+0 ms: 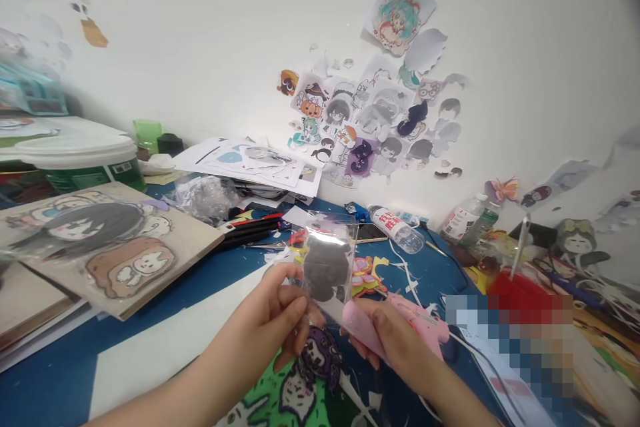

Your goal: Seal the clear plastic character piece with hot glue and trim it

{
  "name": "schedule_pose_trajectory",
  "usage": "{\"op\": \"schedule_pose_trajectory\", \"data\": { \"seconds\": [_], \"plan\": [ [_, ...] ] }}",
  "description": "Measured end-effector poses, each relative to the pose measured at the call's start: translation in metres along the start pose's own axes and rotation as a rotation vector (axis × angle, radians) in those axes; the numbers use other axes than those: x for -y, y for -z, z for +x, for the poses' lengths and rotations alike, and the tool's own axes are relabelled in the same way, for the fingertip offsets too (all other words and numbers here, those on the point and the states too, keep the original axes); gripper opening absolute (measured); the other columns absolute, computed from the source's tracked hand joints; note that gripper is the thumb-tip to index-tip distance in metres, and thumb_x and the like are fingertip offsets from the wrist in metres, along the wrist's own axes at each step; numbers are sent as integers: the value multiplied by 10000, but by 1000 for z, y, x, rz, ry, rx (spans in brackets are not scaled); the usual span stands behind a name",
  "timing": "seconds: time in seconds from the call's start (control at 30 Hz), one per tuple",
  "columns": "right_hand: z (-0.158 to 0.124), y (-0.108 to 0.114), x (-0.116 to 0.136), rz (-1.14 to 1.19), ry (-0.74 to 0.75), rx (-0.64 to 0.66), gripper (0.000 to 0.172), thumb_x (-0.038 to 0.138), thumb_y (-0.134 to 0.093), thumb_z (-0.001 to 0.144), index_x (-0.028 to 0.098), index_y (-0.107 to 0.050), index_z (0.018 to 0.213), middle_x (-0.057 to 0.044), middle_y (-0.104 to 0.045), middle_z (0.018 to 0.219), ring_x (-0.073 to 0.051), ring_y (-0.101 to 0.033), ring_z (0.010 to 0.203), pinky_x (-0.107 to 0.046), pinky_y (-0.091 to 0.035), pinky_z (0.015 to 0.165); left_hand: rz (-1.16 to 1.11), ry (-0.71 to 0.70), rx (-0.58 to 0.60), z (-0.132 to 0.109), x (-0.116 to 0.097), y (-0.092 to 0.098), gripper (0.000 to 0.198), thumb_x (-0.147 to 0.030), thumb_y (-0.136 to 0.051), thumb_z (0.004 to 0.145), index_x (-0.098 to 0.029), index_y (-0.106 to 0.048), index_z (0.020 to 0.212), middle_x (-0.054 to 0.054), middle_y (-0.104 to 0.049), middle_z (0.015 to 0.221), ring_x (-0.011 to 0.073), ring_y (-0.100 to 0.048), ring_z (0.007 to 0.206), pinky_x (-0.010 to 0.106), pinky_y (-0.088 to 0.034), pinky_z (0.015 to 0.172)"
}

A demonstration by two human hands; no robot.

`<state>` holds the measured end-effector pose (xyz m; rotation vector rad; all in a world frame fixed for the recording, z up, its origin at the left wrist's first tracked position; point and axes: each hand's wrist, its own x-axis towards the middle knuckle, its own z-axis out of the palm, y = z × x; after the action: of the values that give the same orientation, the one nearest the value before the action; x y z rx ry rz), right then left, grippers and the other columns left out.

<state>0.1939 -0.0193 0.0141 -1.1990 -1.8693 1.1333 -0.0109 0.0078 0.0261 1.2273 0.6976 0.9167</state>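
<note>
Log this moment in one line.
Left hand: holds clear plastic sleeve with dark shape | Right hand: grips pale-pink, round-ended object | Beyond: clear plastic bottle, lying flat

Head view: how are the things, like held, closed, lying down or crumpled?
Clear sleeve: held up, dark cutout showing
Left hand: holding the sleeve
Right hand: gripping pink handle
Tub: white lid on top
Labelled bottle: lying down
Clear plastic: crumpled
Wall drawings: stuck up
</note>
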Motion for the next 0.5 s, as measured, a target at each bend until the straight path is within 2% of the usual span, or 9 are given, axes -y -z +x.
{"op": "schedule_pose_trajectory", "data": {
  "seconds": [0.23, 0.37, 0.5],
  "plan": [
    [1, -1, -5, -77, 39, -53, 602, 668, -167, 870, 196, -481, 665, 20, -439, 536, -119, -404, 443, -259, -321, 473, 75, 60, -97, -2, 1, 0, 404, -470, -595, 708, -251, -381, 971, -56, -624, 583, 53, -431, 289, 134, -224, 290],
    [2, -4, -5, -112, 37, -56, 597, 684, -196, 857, 191, -482, 679, 22, -426, 537, -117, -405, 455, -254, -298, 462, 90, 56, -87, -2, 2, 1, 395, -461, -576, 721, -248, -388, 995, -46, -638, 582, 61, -452, 292, 132, -225, 291],
    [2, -4, -6, -5, 13, -25, 644, 731, -151, 822, 196, -470, 658, 18, -432, 536, -106, -380, 409, -252, -277, 409, 37, 62, -47, -2, -1, 2, 420, -474, -583, 707, -239, -401, 1004, -31, -652, 561, 65, -444, 288, 134, -223, 290]
  ]
}}
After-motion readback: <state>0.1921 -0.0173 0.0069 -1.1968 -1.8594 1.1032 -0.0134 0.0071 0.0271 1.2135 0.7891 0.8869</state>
